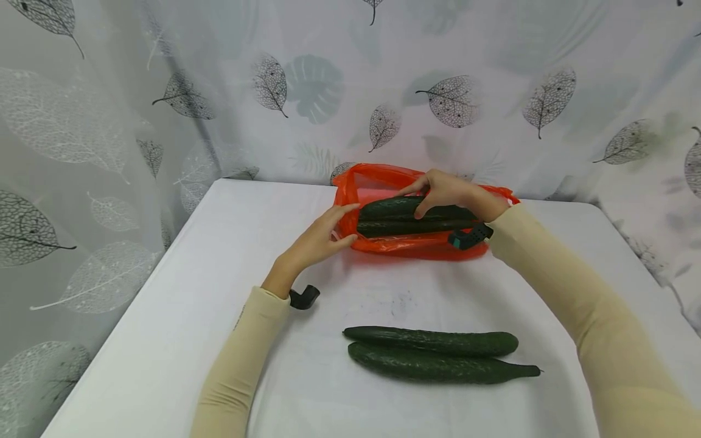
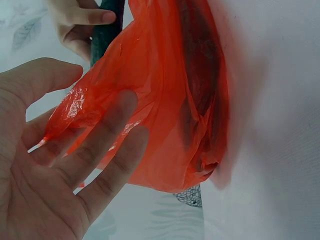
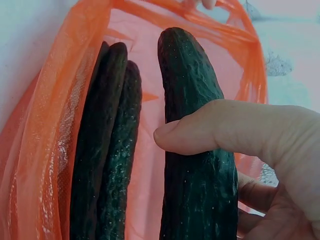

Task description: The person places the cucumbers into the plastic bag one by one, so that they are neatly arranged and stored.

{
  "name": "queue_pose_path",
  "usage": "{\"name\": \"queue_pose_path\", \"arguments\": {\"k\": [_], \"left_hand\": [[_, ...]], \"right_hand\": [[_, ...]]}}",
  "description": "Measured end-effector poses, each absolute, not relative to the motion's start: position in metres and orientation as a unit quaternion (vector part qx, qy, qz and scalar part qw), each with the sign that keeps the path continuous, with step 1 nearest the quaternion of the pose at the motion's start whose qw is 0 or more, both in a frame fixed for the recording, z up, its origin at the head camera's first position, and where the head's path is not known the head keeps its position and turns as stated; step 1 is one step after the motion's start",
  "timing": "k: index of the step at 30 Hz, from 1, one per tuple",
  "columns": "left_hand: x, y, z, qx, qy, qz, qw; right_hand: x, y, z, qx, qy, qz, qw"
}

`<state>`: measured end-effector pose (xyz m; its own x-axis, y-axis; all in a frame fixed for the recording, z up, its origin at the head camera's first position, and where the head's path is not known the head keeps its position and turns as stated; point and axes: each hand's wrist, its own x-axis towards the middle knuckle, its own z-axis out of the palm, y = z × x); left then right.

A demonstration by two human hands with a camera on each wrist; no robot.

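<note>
My right hand (image 1: 446,190) grips a dark green cucumber (image 3: 192,75) by its middle, thumb on one side and fingers on the other. This cucumber is over the opening of a red plastic bag (image 1: 432,248), which lies at the back of the table. Inside the bag, more cucumbers (image 3: 112,135) lie side by side in the right wrist view. My left hand (image 1: 317,240) is at the bag's left end, its fingers spread and extended. In the left wrist view, its fingertips (image 2: 131,145) overlap the thin red plastic.
Two cucumbers (image 1: 432,340) (image 1: 432,364) lie side by side on the white table (image 1: 306,377), nearer to me than the bag. Behind the table hangs a leaf-patterned curtain (image 1: 350,91). A black wrist device (image 1: 304,298) shows below my left wrist.
</note>
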<state>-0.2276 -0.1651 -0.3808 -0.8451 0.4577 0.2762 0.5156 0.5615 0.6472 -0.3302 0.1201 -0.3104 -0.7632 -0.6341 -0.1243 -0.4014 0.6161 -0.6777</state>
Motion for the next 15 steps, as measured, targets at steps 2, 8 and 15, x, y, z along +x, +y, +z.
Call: {"name": "queue_pose_path", "arguments": {"k": [2, 8, 15], "left_hand": [[-0.227, -0.165, -0.38, -0.275, -0.883, -0.378, 0.038], [-0.227, -0.164, -0.378, -0.273, -0.885, -0.376, 0.03], [-0.226, -0.165, -0.379, -0.266, -0.884, -0.384, 0.025]], "right_hand": [[-0.333, 0.118, -0.313, -0.294, 0.879, -0.329, 0.181], [-0.342, 0.114, -0.322, -0.294, 0.867, -0.353, 0.191], [-0.349, 0.106, -0.33, -0.288, 0.87, -0.347, 0.197]]}}
